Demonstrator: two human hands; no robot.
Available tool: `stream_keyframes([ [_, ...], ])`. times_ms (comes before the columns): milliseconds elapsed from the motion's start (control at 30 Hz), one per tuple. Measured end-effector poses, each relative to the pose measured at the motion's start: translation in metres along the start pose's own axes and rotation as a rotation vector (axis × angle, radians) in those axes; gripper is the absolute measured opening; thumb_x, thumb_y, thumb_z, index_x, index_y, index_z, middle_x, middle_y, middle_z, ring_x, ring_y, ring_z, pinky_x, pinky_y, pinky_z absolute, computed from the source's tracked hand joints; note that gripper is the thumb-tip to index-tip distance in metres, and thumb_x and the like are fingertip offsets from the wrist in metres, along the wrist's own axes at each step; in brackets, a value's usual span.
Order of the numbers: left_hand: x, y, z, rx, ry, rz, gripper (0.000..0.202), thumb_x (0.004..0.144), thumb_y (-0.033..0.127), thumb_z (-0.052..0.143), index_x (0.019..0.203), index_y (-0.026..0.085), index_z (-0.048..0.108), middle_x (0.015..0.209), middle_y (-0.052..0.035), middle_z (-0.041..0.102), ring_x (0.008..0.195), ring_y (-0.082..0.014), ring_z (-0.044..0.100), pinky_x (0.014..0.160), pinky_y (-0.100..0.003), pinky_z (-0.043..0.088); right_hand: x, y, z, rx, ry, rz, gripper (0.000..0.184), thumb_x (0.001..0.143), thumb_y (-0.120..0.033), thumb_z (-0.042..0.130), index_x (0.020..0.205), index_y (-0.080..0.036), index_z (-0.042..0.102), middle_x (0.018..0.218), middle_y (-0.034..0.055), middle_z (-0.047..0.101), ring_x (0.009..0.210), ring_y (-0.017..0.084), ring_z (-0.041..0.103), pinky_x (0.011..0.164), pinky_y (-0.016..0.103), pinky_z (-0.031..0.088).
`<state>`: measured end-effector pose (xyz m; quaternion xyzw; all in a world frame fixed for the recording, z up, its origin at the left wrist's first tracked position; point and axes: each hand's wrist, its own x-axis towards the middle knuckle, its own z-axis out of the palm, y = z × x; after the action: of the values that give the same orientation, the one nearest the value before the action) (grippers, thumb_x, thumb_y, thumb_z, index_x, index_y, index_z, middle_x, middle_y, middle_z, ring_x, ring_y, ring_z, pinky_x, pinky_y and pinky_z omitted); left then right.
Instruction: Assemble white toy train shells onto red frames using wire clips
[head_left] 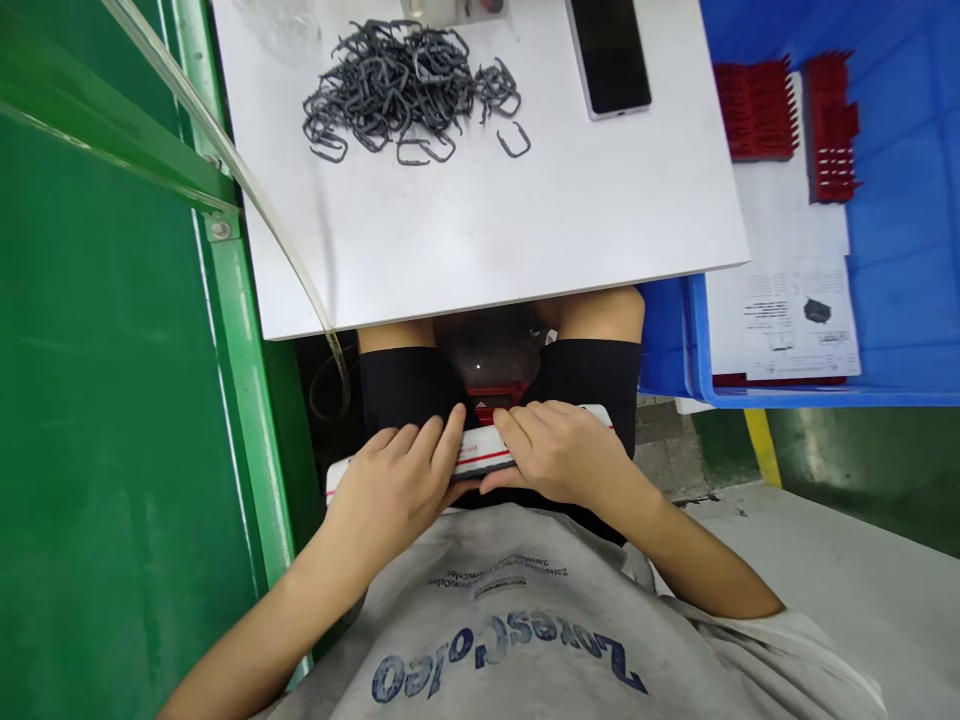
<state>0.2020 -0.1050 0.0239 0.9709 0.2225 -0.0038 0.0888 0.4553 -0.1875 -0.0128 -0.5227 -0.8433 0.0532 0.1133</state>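
Note:
A long white package (480, 450) with red lines, small print and a dark lower edge lies across my lap. My left hand (397, 490) is closed on its left part, with the fingers over the top and the thumb underneath. On the right part, my right hand (559, 450) grips it the same way. The two thumbs almost meet near the middle. Both palms and much of the package's underside are hidden. Just beyond it, between my legs, a red object (495, 398) shows in part.
A white table (487, 230) stands in front of me. On it are a pile of dark grey plastic loops (397, 85), a single loop (514, 142) and a phone (611, 55). A clear tube (262, 200) hangs at left. A blue bin (900, 310) at right holds red toothed parts (757, 110) and printed sheets (799, 320).

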Motion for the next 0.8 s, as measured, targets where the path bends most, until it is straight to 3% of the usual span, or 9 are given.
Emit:
stream_keyframes([
  [67,0.003,-0.001,0.010,0.008,-0.086,0.021,0.046,0.118,0.056,0.055,0.123,0.013,0.072,0.090,-0.0103,0.077,0.070,-0.0292,0.073,0.060,-0.042,0.053,-0.004,0.004,-0.005,0.000,-0.025,0.034,0.092,0.112,-0.084,0.029,0.125,-0.007,0.077,0.098,0.0146,0.080,0.083,0.026,0.069,0.074,0.040,0.051],
  [133,0.001,-0.006,0.016,0.003,-0.113,0.022,0.050,0.118,0.061,0.050,0.110,0.016,0.070,0.082,-0.0066,0.072,0.066,-0.0267,0.069,0.059,-0.039,0.049,-0.014,0.015,-0.011,-0.015,-0.049,0.072,0.092,0.113,-0.084,0.028,0.127,-0.007,0.076,0.098,0.0157,0.079,0.085,0.027,0.068,0.074,0.041,0.049],
  [300,-0.004,-0.013,0.018,-0.016,-0.112,0.017,0.057,0.119,0.066,0.042,0.112,0.016,0.067,0.083,-0.0065,0.072,0.065,-0.0269,0.069,0.061,-0.039,0.048,-0.041,0.038,-0.013,0.020,0.029,0.091,0.078,0.120,-0.071,0.029,0.093,-0.014,0.076,0.076,0.0081,0.067,0.068,0.022,0.055,0.063,0.038,0.036],
  [467,0.001,-0.006,0.010,-0.156,-0.283,-0.066,0.050,0.119,0.063,0.043,0.111,0.018,0.065,0.086,-0.0072,0.074,0.069,-0.0303,0.071,0.062,-0.040,0.046,-0.042,0.039,-0.007,0.048,0.059,0.111,0.080,0.122,-0.067,0.026,0.082,-0.016,0.073,0.067,0.0061,0.063,0.061,0.020,0.051,0.060,0.037,0.031],
  [567,0.007,-0.007,0.006,-0.421,-0.458,-0.169,0.039,0.114,0.058,0.054,0.114,0.021,0.063,0.092,-0.0066,0.077,0.074,-0.0298,0.072,0.065,-0.038,0.045,-0.032,0.037,-0.010,0.173,-0.056,0.143,0.086,0.121,-0.071,0.019,0.084,-0.016,0.075,0.069,0.0084,0.070,0.060,0.020,0.058,0.060,0.037,0.031],
  [667,0.013,-0.008,0.014,-0.781,-0.507,-0.280,0.051,0.108,0.063,0.064,0.137,0.021,0.062,0.109,-0.0075,0.080,0.087,-0.0284,0.074,0.074,-0.036,0.048,-0.020,0.040,-0.019,0.394,-0.204,0.278,0.089,0.117,-0.079,0.020,0.105,-0.013,0.079,0.079,0.0103,0.079,0.065,0.022,0.068,0.061,0.036,0.036],
  [733,0.012,-0.007,0.027,-1.019,-0.527,-0.347,0.050,0.108,0.069,0.062,0.122,0.021,0.067,0.097,-0.0038,0.076,0.080,-0.0237,0.068,0.071,-0.033,0.046,-0.017,0.046,-0.025,0.635,-0.209,0.326,0.091,0.110,-0.089,0.028,0.126,-0.014,0.078,0.100,0.0125,0.085,0.078,0.024,0.077,0.067,0.033,0.046],
  [800,0.008,-0.004,0.041,-1.279,-0.602,-0.382,0.056,0.109,0.075,0.055,0.096,0.021,0.064,0.078,0.0012,0.064,0.066,-0.0177,0.058,0.064,-0.030,0.041,-0.019,0.052,-0.028,0.931,-0.178,0.287,0.089,0.101,-0.095,0.050,0.137,-0.018,0.076,0.116,0.0108,0.086,0.081,0.021,0.079,0.068,0.031,0.054],
])
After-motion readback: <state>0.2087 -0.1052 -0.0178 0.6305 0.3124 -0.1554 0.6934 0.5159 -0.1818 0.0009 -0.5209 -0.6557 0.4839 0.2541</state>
